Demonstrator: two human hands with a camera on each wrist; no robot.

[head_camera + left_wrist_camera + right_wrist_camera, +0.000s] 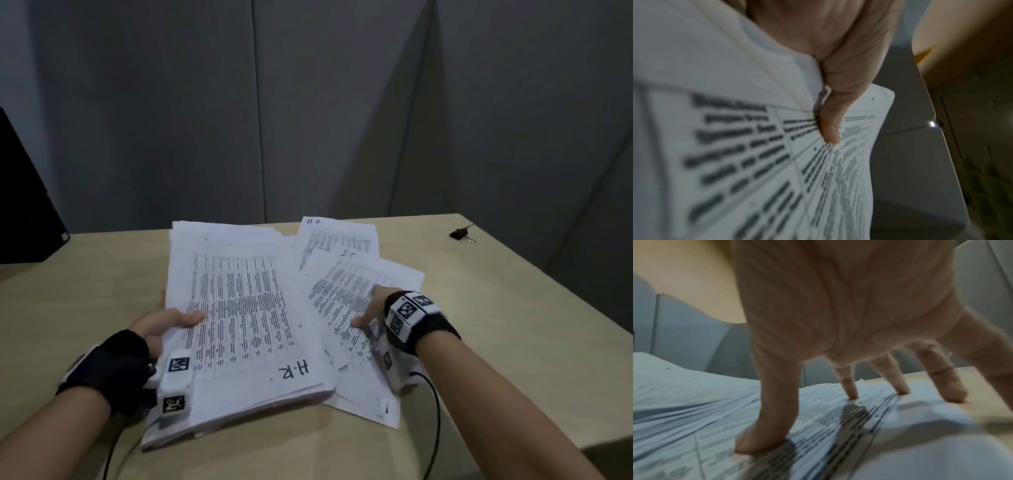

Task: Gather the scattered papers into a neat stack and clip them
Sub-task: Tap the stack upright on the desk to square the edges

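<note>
A thick stack of printed papers [239, 308] marked "H-R" lies on the wooden table [496, 308], its near left edge lifted. My left hand [164, 325] grips that edge, thumb [828, 126] on top of the sheets [735, 162]. To the right lie loose printed sheets [342, 274], partly tucked under the stack. My right hand [373, 308] presses on them with spread straight fingers; the fingertips [851, 394] and thumb [766, 434] touch the paper [694, 418]. A black binder clip [460, 233] sits at the table's far right.
Grey partition walls [308, 120] stand behind the table. A dark object [24, 205] sits at the far left edge. Black cables [435, 411] run from both wrist bands over the near edge. Bare tabletop stretches to the right of the sheets.
</note>
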